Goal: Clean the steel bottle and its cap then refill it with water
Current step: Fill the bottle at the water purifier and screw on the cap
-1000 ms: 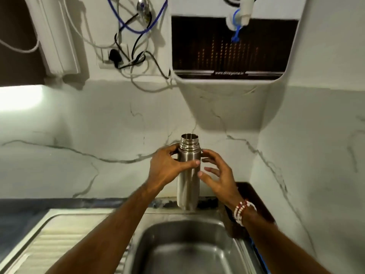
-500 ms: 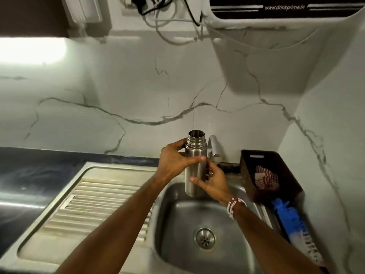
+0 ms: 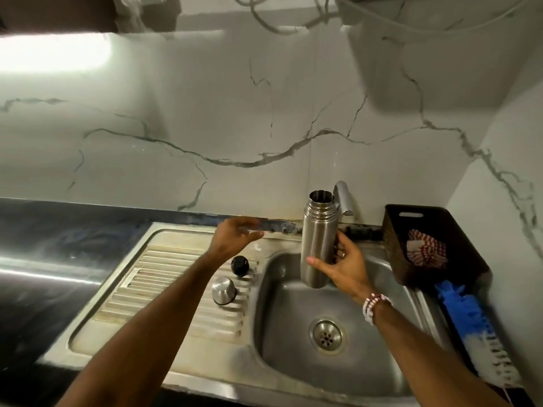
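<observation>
Over sink (image 3: 282,292): right hand (image 3: 345,267) grips uncapped steel bottle (image 3: 317,245) upright; left hand (image 3: 235,237) relaxed, empty

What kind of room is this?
Most likely a home kitchen: there is a stainless steel sink with a ribbed draining board, a silver tap above it, and a blue bottle brush beside it.

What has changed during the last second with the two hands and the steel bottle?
The left hand let go of the cylindrical stainless-steel bottle and moved away leftward; it is now open above the ribbed steel drainboard. The right hand took over and now holds the bottle alone, around its lower half. The bottle stays upright and uncapped, over the steel sink basin.
</observation>
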